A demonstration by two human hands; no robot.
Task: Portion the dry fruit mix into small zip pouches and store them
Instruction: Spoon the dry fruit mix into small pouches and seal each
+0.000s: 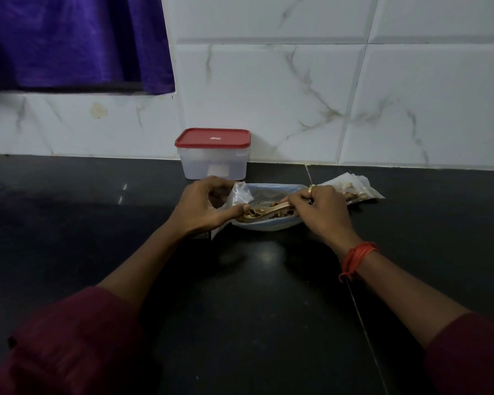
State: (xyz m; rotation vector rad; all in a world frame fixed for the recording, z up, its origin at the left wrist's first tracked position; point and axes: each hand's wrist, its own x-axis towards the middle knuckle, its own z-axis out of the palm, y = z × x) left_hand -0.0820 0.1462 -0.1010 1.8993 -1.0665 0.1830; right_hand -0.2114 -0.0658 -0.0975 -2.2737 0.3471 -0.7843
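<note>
A pale blue plate (271, 225) with dry fruit mix (283, 213) sits on the dark counter. My left hand (204, 205) pinches a small clear zip pouch (238, 195) at the plate's left rim, holding its mouth apart. My right hand (321, 212) grips the handle of a golden spoon (264, 212), whose bowl lies over the plate at the pouch's mouth. Filled pouches (351, 189) lie in a pile just right of the plate, partly hidden behind my right hand.
A translucent plastic box with a red lid (213, 153) stands shut against the marble-tiled wall behind the plate. A purple curtain (69, 41) hangs at the upper left. The black counter (254, 280) stretches wide in front and to both sides.
</note>
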